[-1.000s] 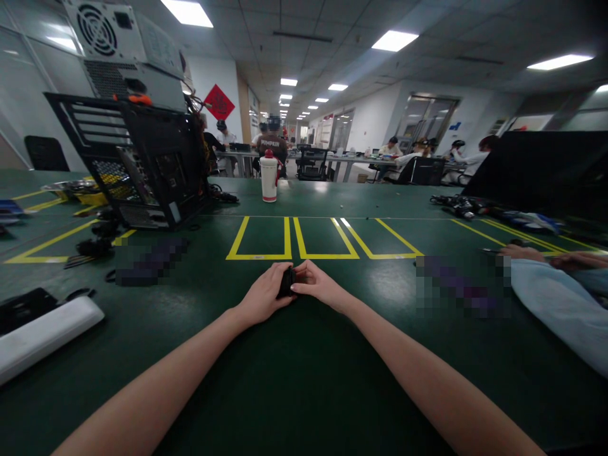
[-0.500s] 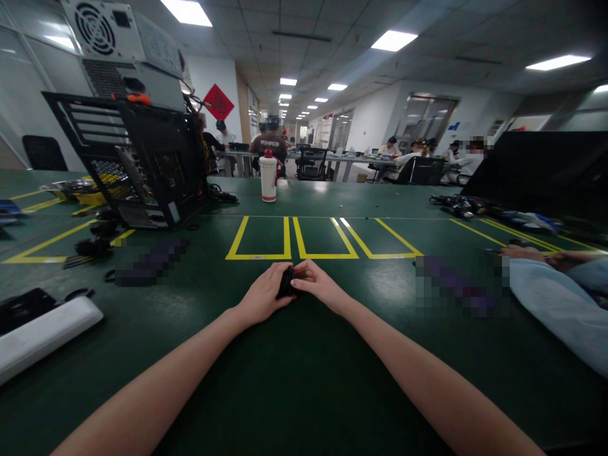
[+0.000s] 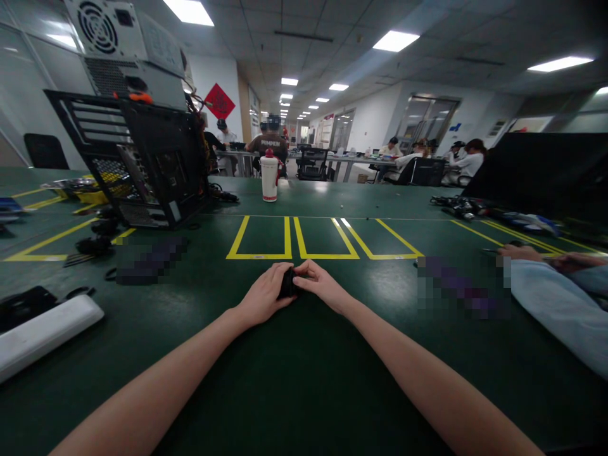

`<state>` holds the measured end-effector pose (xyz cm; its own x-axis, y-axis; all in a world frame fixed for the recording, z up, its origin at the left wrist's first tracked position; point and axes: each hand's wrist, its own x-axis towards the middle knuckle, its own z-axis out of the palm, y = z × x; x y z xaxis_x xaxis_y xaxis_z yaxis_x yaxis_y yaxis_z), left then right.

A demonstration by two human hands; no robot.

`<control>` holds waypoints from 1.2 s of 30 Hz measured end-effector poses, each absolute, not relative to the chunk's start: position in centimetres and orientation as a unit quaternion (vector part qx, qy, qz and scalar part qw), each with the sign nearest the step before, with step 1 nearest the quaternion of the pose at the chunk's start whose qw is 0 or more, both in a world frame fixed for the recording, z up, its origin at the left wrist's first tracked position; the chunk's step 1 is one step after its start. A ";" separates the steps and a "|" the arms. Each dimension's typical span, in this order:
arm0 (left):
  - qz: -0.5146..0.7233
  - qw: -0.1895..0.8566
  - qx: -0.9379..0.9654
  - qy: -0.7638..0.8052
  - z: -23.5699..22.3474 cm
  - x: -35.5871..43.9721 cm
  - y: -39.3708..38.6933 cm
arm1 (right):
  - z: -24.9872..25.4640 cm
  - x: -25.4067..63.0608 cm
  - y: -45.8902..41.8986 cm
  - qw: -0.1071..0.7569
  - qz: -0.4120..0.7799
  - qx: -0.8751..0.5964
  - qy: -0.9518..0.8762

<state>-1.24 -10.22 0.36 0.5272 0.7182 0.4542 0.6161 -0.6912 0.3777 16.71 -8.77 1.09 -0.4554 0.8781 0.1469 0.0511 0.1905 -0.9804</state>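
The left hand (image 3: 263,292) is curled about a small black object (image 3: 287,284); the right hand (image 3: 319,285) has thumb and fingers gathered at its right side. The object sits between both hands, low over the green tabletop (image 3: 294,380); its details are hidden. Yellow tape outlines (image 3: 287,237) lie just beyond the hands, a white cup (image 3: 269,180) upright farther out. A co-worker's sleeve (image 3: 551,301) rests well to their right.

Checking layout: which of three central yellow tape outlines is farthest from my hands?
The rightmost central yellow tape outline; the left one and middle one lie nearer your left hand and right hand.
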 end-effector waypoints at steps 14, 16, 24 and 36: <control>0.288 0.084 0.873 0.385 0.3 -1.4 -10.2 | 1.1 16.9 -8.7 0.356 0.536 -0.339 -0.686; 0.287 0.085 0.873 0.385 0.3 -1.4 -10.3 | 1.2 16.9 -8.9 0.350 0.540 -0.331 -0.690; 0.292 0.079 0.874 0.381 0.2 -1.4 -10.1 | 1.0 16.3 -9.1 0.393 0.508 -0.344 -0.686; 0.286 0.083 0.875 0.382 0.0 -1.5 -10.0 | 1.4 17.0 -9.2 0.346 0.543 -0.322 -0.694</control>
